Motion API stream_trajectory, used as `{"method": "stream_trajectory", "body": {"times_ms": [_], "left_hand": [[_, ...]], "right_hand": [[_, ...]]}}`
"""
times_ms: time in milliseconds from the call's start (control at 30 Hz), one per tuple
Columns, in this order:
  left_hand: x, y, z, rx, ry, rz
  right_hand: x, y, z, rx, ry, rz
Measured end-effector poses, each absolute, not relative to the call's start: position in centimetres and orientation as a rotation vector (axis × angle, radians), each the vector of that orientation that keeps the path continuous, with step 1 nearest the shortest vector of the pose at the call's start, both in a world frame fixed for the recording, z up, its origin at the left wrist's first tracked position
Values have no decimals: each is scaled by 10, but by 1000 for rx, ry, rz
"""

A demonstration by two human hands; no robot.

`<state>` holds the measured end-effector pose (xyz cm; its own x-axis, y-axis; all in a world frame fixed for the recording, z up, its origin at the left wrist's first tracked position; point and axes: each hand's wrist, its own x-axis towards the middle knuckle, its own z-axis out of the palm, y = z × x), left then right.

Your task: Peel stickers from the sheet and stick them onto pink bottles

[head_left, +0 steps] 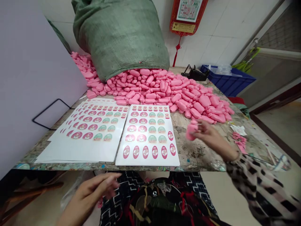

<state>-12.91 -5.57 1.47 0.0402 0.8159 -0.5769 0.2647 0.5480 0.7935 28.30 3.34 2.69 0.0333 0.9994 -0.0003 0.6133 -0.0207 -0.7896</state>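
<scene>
One rounded pink piece (192, 130) pinched in my right fingers (198, 135); left fingers (107, 185) loosely spread. One sack (131, 40) toward counter's (183, 153) back edge.

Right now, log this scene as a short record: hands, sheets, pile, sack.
Right hand: holds a pink piece above the table
Left hand: near the table's front edge; grip unclear
Left stack: sticker sheets, fanned out
Right stack: sticker sheets, neatly aligned
Pile: many pink pieces, behind both stacks
Sack: green, at the back, pink pieces around its lower edge

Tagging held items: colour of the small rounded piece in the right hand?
The rounded piece is pink; best in the head view.
</scene>
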Motion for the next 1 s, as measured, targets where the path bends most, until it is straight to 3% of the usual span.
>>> {"method": "stream_trajectory", "body": {"times_ms": [67, 167, 367, 600, 767, 1000], "left_hand": [[-73, -40, 31, 846, 1227, 713], [-8, -24, 30, 640, 837, 807], [26, -1, 19, 584, 825, 656], [40, 48, 14, 1738, 1297, 816], [50, 64, -4, 2137, 1321, 637], [48, 73, -10, 1874, 1245, 651]], "right_hand": [[225, 14, 29, -1363, -1400, 1313], [160, -11, 26, -1167, -1266, 1590], [184, -8, 18, -1351, -1647, 1199], [244, 47, -4, -1817, -2016, 406], [239, 55, -6, -1873, -2179, 248], [243, 59, -4, -1836, -2275, 222]]}}
